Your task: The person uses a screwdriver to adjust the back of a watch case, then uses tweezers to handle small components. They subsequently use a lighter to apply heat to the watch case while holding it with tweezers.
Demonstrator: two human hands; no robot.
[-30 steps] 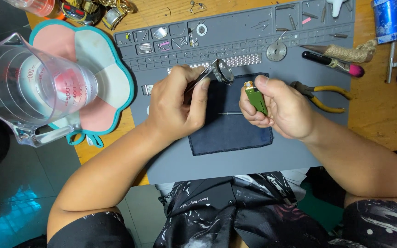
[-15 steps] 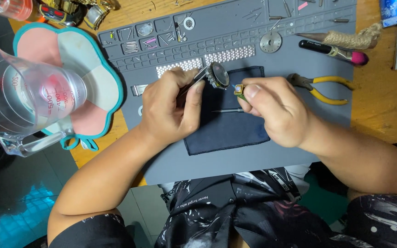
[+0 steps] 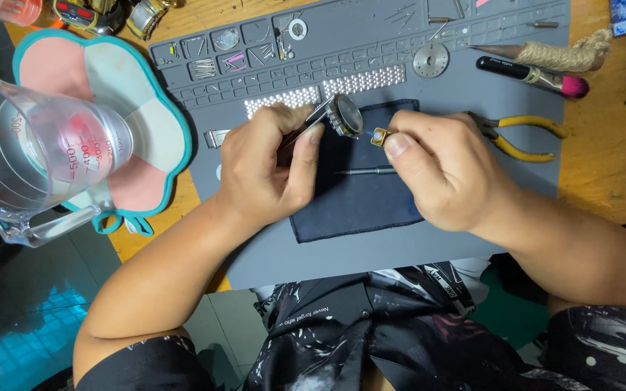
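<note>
My left hand (image 3: 266, 174) pinches a round watch (image 3: 344, 116) with a dark face, tilted above a dark blue cloth (image 3: 360, 206). My right hand (image 3: 443, 174) is closed around a small lighter (image 3: 379, 137); only its brass-coloured metal head shows past my thumb. That head sits just right of the watch, almost touching it. A thin metal pin tool (image 3: 366, 171) lies on the cloth between my hands. The cloth rests on a grey work mat (image 3: 400, 253).
A clear measuring jug (image 3: 38, 156) stands at the left over a pink and white flower-shaped pad (image 3: 150, 141). Yellow-handled pliers (image 3: 527, 137), a pink-tipped brush (image 3: 534, 74), a twine-wrapped tool (image 3: 563, 51) and a metal disc (image 3: 430, 59) lie to the right. Small parts fill the mat's far compartments.
My right hand has turned the green lighter so its body is hidden in my fist, and brought its metal head up beside the watch. My left hand has kept hold of the watch.
</note>
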